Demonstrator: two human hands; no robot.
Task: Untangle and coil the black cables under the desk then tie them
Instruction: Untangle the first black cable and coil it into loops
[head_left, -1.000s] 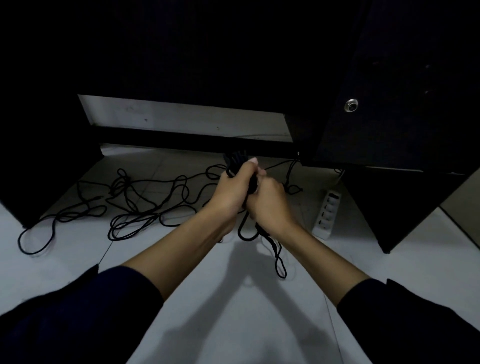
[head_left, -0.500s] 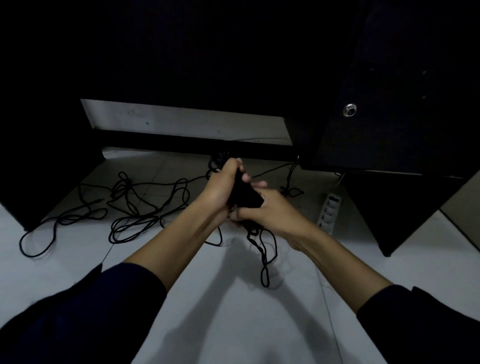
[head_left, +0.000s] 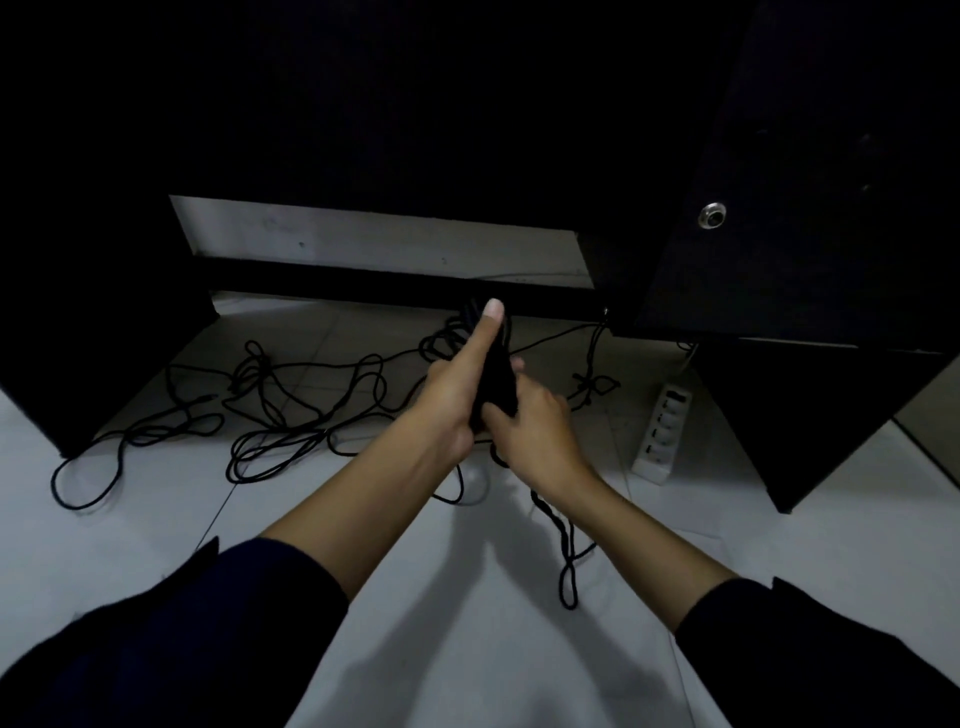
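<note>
- Head view: dark bundle of coiled black cable (head_left: 497, 379) is gripped by left hand (head_left: 453, 396), thumb straight along it
- bundle's lower end is pinched by right hand (head_left: 535, 426), fingers curled
- loose black cable tangle (head_left: 291, 410) is spread on pale tiled floor (head_left: 467, 649), w/ white plastic power strip (head_left: 662, 434) at right

I see a white power strip (head_left: 663, 435) lying on the pale tiled floor (head_left: 467, 649). Just to its right stands a black cabinet panel (head_left: 810, 415). Above the strip, higher on the dark cabinet front (head_left: 805, 156), sits a round metal lock (head_left: 712, 215). Left of the strip, at the back, runs a pale wall strip (head_left: 379, 244).
</note>
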